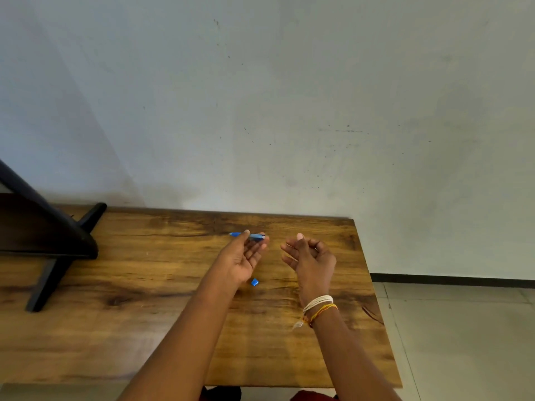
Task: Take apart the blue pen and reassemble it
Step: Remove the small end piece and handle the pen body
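My left hand is raised over the middle of the wooden table, palm turned inward. Its fingertips pinch the blue pen, which lies level and sticks out to both sides of the fingers. A small blue pen cap piece rests on the table just below that hand, apart from it. My right hand hovers a short way to the right of the pen. Its fingers are curled and loosely apart, and I see nothing in it. Thread bracelets circle the right wrist.
A black stand with slanted legs occupies the table's left end. A pale wall rises right behind the table's far edge. The table's right edge drops to a tiled floor.
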